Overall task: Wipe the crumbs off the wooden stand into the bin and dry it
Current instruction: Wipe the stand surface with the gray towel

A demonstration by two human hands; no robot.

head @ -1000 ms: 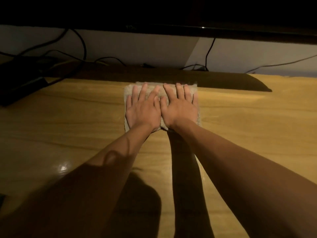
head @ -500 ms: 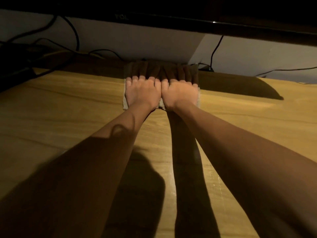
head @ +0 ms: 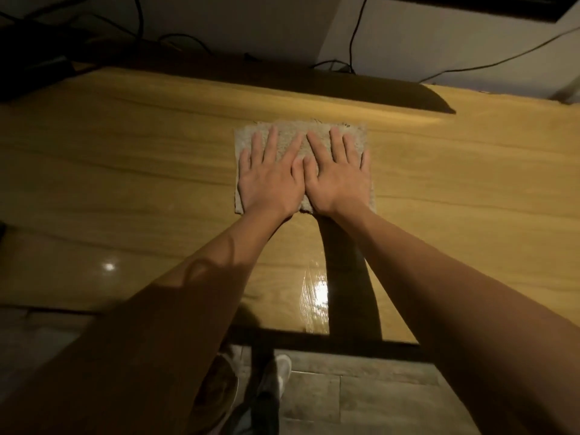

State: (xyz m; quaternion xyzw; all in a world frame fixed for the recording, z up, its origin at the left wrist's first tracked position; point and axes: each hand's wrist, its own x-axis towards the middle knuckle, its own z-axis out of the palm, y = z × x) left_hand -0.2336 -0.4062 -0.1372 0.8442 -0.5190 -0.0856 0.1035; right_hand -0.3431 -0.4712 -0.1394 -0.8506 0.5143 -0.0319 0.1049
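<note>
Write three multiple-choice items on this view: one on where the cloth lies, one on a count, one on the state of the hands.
1. Where does the cloth lie?
A. Flat on the wooden stand
B. On the tiled floor
C. Hung over a cable

2. How many hands rest on the cloth?
A. None
B. One
C. Two

3. How are the hands set?
A. Fists clenched
B. Fingers straight, palms pressed down
C. Pinching a corner of the cloth

Key:
1 A: the cloth is spread on the stand's top, short of the shadowed back edge.
2 C: the left hand and the right hand lie side by side on it, touching each other.
3 B: all fingers lie stretched flat on the cloth, none curled round it.
</note>
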